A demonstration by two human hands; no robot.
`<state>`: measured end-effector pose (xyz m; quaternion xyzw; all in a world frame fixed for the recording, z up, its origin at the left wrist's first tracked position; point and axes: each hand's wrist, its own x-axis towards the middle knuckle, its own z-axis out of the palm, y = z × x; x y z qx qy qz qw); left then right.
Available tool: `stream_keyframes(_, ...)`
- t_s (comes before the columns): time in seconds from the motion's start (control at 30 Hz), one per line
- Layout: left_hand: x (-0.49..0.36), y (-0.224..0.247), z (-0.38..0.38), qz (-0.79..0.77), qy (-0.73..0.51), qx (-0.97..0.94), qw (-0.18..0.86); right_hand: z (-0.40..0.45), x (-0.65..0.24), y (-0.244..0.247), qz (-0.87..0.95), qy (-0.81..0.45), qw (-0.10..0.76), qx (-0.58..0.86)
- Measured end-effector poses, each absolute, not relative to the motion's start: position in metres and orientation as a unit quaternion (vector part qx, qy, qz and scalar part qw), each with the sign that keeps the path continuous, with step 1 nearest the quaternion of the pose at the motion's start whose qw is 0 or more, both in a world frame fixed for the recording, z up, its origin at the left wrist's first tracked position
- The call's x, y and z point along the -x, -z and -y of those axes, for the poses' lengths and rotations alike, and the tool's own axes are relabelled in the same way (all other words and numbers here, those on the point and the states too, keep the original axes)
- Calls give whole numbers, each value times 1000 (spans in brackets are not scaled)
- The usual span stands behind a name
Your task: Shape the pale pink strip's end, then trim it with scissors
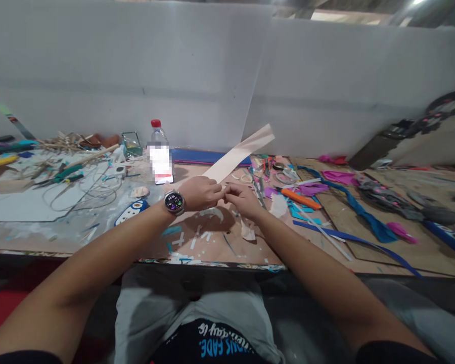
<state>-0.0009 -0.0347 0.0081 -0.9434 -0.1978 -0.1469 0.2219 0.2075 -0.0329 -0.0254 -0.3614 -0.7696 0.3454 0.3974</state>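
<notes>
A long pale strip (242, 151) slants up and to the right from my hands toward the white wall panel. My left hand (201, 193), with a watch on its wrist, is closed on the strip's lower end. Close against it, my right hand (242, 198) has thumb and fingers pinched together at the same end; whatever lies between them is too small to make out. Just below my right hand lies a crumpled pale scrap (247, 230) on the table.
A red-capped bottle (160, 135) stands behind my left hand. An orange cutter (301, 198), blue strips (360, 237) and purple scraps lie right. Cables, sticks and a white board (34, 207) are left. A wall panel (174, 76) rises behind.
</notes>
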Motion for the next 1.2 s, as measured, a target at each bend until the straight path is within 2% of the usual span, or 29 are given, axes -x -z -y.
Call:
stream_keyframes(0.1, 3, -4, 36, 258, 188, 936, 147, 32, -207, 26, 763, -352, 398, 367)
stream_keyframes(0.17, 5, 3, 38, 323, 227, 918, 28, 34, -206, 28, 792, -288, 402, 358)
stream_keyframes(0.3, 9, 19, 41, 366, 255, 840, -309, 36, -203, 33, 851, -145, 385, 327)
stream_keyframes(0.47, 7, 31, 39, 387, 261, 716, -520, 36, -204, 32, 877, -98, 368, 292)
stream_keyframes(0.63, 3, 30, 43, 378, 279, 680, -563, 39, -206, 23, 889, -78, 364, 267)
stream_keyframes(0.87, 0, 22, 51, 378, 268, 536, -706, 44, -205, 15, 896, -41, 372, 238)
stream_keyframes(1.2, 0, 22, 54, 368, 264, 559, -694, 41, -207, 19, 899, -32, 363, 242)
